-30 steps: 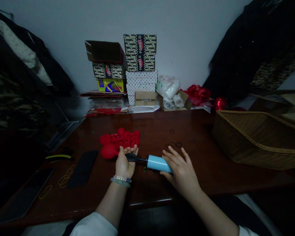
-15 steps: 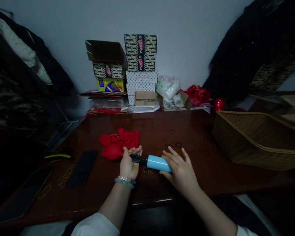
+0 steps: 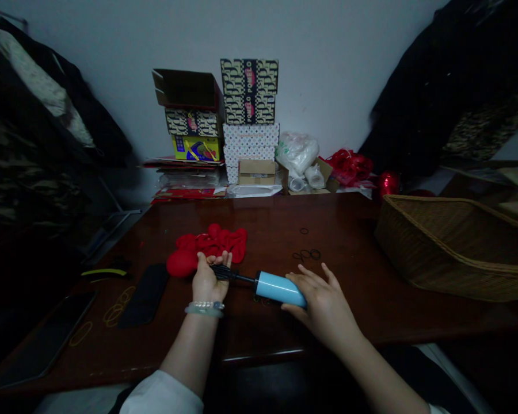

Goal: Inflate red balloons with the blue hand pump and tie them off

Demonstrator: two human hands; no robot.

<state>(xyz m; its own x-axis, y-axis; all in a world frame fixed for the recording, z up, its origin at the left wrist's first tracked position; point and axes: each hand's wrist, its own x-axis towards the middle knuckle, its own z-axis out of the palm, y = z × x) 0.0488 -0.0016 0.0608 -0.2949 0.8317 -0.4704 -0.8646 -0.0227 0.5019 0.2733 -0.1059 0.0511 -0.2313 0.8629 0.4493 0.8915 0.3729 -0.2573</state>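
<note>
Far left of frame, dark hanging clothing (image 3: 26,144) with a camouflage pattern. Lower left on the dark polished wooden table (image 3: 336,233): a smartphone (image 3: 47,339), loose yellow rubber bands (image 3: 114,307) and a black flat case (image 3: 145,296). Just above these lies a yellow-and-black strip (image 3: 103,272).

Centre left: a heap of limp red balloons (image 3: 213,241). Just in front of the heap, a partly inflated red balloon (image 3: 181,263) sits against the left hand (image 3: 207,282), which has a beaded bracelet and a pale bangle (image 3: 204,309) at the wrist. Left fingers (image 3: 205,261) are curled upward and closed around the black pump nozzle (image 3: 224,273) at the balloon's neck; the exact grip is partly hidden.

Centre: the light-blue hand pump (image 3: 280,288) lies roughly level across the table, its nozzle end in the left hand. Right hand (image 3: 323,305) rests over the pump's far end, palm on the blue barrel, right fingers (image 3: 323,277) spread open and not wrapped around it.

Centre right: small black rubber bands (image 3: 304,254) lie on the table, well above the right hand. Far right: a woven wicker basket (image 3: 440,253) on the table.

Upper centre, against the wall: stacked printed cardboard boxes (image 3: 248,92), a white plastic bag (image 3: 297,152) and a red foil balloon (image 3: 388,184)
</note>
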